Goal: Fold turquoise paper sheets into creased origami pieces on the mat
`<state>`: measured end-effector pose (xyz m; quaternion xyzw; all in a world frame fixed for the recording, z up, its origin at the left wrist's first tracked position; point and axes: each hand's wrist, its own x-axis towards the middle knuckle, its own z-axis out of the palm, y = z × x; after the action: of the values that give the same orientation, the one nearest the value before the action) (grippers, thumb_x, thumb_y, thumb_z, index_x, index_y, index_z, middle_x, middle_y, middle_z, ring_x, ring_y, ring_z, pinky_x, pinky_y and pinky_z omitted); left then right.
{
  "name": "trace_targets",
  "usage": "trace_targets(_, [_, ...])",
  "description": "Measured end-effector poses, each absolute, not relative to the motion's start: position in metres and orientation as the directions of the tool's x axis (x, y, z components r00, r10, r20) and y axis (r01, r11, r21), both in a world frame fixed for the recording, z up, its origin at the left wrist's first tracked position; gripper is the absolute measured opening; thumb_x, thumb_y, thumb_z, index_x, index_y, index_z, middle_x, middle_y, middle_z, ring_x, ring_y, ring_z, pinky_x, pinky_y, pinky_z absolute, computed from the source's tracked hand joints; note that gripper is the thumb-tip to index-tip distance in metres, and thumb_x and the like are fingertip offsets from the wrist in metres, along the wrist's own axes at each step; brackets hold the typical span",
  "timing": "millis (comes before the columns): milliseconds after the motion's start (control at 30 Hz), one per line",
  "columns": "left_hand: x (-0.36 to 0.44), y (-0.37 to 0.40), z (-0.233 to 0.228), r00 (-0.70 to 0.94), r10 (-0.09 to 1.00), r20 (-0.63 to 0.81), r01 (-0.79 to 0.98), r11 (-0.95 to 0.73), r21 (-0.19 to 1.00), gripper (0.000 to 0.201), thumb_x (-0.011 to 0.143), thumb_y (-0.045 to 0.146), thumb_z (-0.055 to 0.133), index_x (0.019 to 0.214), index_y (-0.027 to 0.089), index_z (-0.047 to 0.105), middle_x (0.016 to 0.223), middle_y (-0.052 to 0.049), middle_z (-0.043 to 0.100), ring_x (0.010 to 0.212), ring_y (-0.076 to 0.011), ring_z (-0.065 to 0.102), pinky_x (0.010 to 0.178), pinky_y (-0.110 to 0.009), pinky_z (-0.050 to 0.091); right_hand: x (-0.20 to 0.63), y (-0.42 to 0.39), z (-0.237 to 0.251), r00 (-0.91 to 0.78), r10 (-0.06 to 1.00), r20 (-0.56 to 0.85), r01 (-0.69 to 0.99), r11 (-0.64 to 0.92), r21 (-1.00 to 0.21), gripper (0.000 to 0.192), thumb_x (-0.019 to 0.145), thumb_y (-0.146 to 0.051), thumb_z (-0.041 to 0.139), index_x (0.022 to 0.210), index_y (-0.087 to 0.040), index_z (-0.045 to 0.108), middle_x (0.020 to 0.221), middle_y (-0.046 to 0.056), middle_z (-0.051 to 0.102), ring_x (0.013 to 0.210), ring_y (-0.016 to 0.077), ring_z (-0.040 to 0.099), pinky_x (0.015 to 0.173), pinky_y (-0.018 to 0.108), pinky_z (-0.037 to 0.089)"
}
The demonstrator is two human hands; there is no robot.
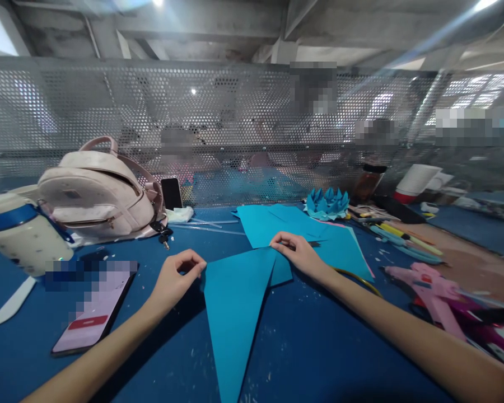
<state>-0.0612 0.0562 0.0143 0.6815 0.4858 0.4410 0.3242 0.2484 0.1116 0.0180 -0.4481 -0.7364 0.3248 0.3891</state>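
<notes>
A folded sheet of blue paper [237, 302], tapering to a point at its near end, is stretched between my two hands above the blue table. My left hand [176, 277] pinches its upper left corner between thumb and fingertips. At the upper right corner my right hand [296, 254] grips it the same way. A smaller piece of blue paper [282, 271] shows just behind that right corner. Beyond my right hand lie more blue paper sheets [277, 218], overlapping. Farther back sits a spiky folded blue paper piece [326, 202].
On the left are a phone [103, 310], a white plastic knife [14, 302], a cream bottle [27, 235], a backpack [96, 193] and keys [163, 239]. To the right lie a pink glue gun [428, 285] and several pens [403, 238]. A perforated metal screen [235, 112] stands behind.
</notes>
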Motion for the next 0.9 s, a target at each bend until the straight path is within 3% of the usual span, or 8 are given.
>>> trace_targets(500, [-0.076,0.065,0.008,0.068,0.948,0.311,0.355,-0.314,0.881,0.019,0.084,0.035,0.058,0.074,0.018,0.061,0.064,0.001,0.062,0.065,-0.0179,0.063,0.064,-0.026,0.046,0.261,0.121,0.020,-0.215,0.935,0.281,0.403,0.347,-0.847,0.030,0.081,-0.051,0.060,0.078,-0.021,0.061,0.071,0.002,0.061,0.068,0.0195,0.055,0.060,0.029,0.040])
trace_targets(667, [-0.071,0.069,-0.002,0.168,0.928,0.333,0.350,-0.371,0.860,0.016,0.089,0.027,0.048,0.100,0.020,0.056,0.099,-0.007,0.067,0.084,-0.0208,0.068,0.074,-0.032,0.053,0.257,0.119,0.017,-0.235,0.935,0.267,0.400,0.344,-0.850,0.032,0.081,-0.052,0.060,0.080,-0.020,0.061,0.075,0.003,0.062,0.072,0.0190,0.057,0.063,0.028,0.042])
trace_targets(767, [-0.070,0.068,-0.007,0.234,0.898,0.372,0.381,-0.436,0.815,0.038,0.085,0.015,0.050,0.122,0.023,0.052,0.121,-0.009,0.060,0.104,-0.0233,0.063,0.089,-0.040,0.051,0.256,0.118,0.017,-0.243,0.934,0.261,0.400,0.342,-0.851,0.033,0.082,-0.052,0.059,0.081,-0.019,0.060,0.075,0.002,0.062,0.072,0.0184,0.057,0.063,0.028,0.042])
trace_targets(833, [-0.071,0.067,-0.008,0.317,0.846,0.428,0.455,-0.532,0.714,0.054,0.082,0.008,0.052,0.132,0.028,0.048,0.137,-0.009,0.050,0.124,-0.0257,0.049,0.102,-0.046,0.041,0.256,0.118,0.017,-0.250,0.934,0.254,0.399,0.339,-0.852,0.033,0.083,-0.052,0.058,0.082,-0.019,0.060,0.075,0.002,0.062,0.071,0.0183,0.057,0.062,0.027,0.042])
trace_targets(900, [-0.070,0.064,-0.008,0.453,0.749,0.484,0.536,-0.662,0.523,0.062,0.083,0.004,0.051,0.138,0.032,0.044,0.148,-0.008,0.039,0.135,-0.0271,0.035,0.108,-0.051,0.033,0.256,0.118,0.016,-0.259,0.934,0.248,0.400,0.337,-0.852,0.033,0.084,-0.052,0.057,0.082,-0.019,0.059,0.075,0.002,0.062,0.071,0.0183,0.057,0.063,0.027,0.043])
